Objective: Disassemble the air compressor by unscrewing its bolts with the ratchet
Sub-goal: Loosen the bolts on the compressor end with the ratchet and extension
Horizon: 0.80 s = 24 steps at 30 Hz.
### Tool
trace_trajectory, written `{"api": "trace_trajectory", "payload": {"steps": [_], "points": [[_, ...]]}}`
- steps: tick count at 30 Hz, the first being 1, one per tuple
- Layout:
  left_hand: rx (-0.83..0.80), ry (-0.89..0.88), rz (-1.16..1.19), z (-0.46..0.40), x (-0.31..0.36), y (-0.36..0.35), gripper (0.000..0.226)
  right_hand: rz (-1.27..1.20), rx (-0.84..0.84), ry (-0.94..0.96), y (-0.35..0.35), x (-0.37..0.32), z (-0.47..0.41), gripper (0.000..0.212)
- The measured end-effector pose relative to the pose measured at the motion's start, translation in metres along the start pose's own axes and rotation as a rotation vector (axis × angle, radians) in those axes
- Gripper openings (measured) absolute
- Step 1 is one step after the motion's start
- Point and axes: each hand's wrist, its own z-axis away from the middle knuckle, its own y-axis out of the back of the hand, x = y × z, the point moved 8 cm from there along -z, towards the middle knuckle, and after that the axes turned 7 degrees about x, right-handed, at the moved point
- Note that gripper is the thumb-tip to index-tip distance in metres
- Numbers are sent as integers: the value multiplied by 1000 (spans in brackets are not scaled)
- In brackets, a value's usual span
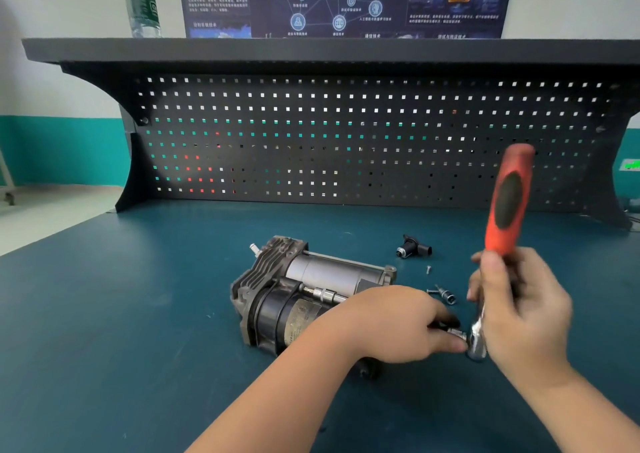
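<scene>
Compressor (304,293) lies on its side; right of it, my right hand (519,310) grips the ratchet (505,210), my left hand (398,324) pinches its extension bar (452,332).

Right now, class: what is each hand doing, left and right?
Left hand: pinches the socket at the ratchet head.
Right hand: grips the ratchet.

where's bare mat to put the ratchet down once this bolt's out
Bare bench mat lies left of the air compressor, and also between it and the pegboard. Right of it is crowded: black fitting, loose screws, a socket, both hands.
</scene>
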Motion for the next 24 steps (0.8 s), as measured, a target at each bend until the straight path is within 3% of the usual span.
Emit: {"api": "trace_trajectory", "payload": {"steps": [2, 4, 7, 11, 13, 15, 18, 20, 22, 24], "points": [[-11, 0, 37, 0, 0, 1, 25, 40, -95, 277, -4, -22, 11, 25], [-4, 1, 66, 0, 0, 2, 22, 24, -117, 255, -5, -23, 12, 27], [30, 3, 90, 1, -1, 3, 22, -14, -40, -144, -6, 5, -2, 31], [119, 16, 143, 1, -4, 10, 27, 68, -69, -831, -8, 73, 13, 31], [134, 18, 150, 0, -5, 10, 29, -16, -55, -1010, -9, 86, 26, 32], [96, 2, 101, 0, -3, 7, 31, 29, -44, -791, -6, 76, 18, 32], [20, -11, -3, -1, -1, 0, 34, 25, -20, -159, -2, 17, 0, 27], [-21, -7, 6, -1, -1, -2, 28, 12, -73, 163, -2, -11, 5, 18], [-33, -4, 40, -1, 0, -2, 22, 25, -92, 259, -3, -18, 11, 16], [-20, 2, 44, -1, -1, -1, 21, -5, -74, 104, -5, -10, 5, 24]]}}
